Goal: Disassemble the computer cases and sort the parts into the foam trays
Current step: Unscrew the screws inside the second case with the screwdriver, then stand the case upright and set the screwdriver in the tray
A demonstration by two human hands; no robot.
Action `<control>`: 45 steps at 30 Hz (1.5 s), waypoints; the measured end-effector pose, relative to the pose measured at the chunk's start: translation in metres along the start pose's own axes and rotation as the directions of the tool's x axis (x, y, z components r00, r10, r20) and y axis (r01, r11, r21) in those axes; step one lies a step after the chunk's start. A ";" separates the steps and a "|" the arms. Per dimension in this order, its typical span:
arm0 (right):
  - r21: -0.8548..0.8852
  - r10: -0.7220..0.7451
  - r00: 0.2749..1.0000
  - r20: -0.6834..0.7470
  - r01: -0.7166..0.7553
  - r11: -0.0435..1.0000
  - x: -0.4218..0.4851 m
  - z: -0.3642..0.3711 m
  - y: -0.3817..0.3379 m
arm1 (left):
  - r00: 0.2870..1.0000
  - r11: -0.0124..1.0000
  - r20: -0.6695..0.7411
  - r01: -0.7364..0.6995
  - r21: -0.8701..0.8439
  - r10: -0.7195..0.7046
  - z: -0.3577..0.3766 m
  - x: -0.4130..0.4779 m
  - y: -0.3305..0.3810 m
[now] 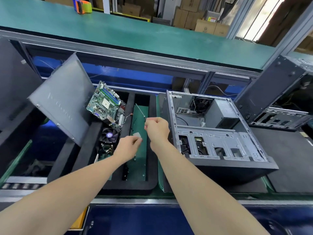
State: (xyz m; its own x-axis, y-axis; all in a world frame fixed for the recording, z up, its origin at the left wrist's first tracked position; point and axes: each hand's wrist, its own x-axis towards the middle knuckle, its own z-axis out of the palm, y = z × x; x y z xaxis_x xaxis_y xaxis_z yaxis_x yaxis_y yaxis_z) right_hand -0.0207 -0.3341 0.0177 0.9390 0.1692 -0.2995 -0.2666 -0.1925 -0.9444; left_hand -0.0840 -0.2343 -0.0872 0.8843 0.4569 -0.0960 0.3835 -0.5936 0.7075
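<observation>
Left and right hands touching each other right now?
Apart. In the head view a strip of green mat shows plainly between the left hand and the right hand.

Two bare forearms (194, 184), slender wrists, bare left hand (130, 143), bare right hand (157, 127)
</observation>
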 end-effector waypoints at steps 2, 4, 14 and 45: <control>0.022 -0.022 1.000 0.007 0.021 1.000 -0.002 -0.001 -0.006 | 0.991 0.933 -0.097 0.057 -0.354 -0.097 -0.013 0.007 0.034; 0.043 -0.068 0.998 0.018 0.067 0.997 -0.001 -0.005 -0.015 | 0.984 0.667 -0.025 0.102 -0.738 -0.178 -0.027 0.019 0.070; -0.055 -0.290 0.954 -0.073 0.287 0.957 0.028 -0.099 -0.074 | 0.999 0.441 0.030 0.046 -0.896 -0.043 -0.019 0.052 0.189; -0.248 0.467 0.749 0.469 -0.396 0.884 -0.012 0.089 0.082 | 0.917 0.948 0.282 0.223 0.226 -0.283 -0.096 0.006 -0.021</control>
State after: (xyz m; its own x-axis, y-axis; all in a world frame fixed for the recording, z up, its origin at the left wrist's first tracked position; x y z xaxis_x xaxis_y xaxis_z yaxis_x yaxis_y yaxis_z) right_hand -0.0732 -0.2662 -0.0682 0.4771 0.4907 -0.7291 -0.5536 -0.4765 -0.6830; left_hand -0.1125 -0.1552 -0.0353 0.7774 0.3996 -0.4858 0.6210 -0.6110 0.4910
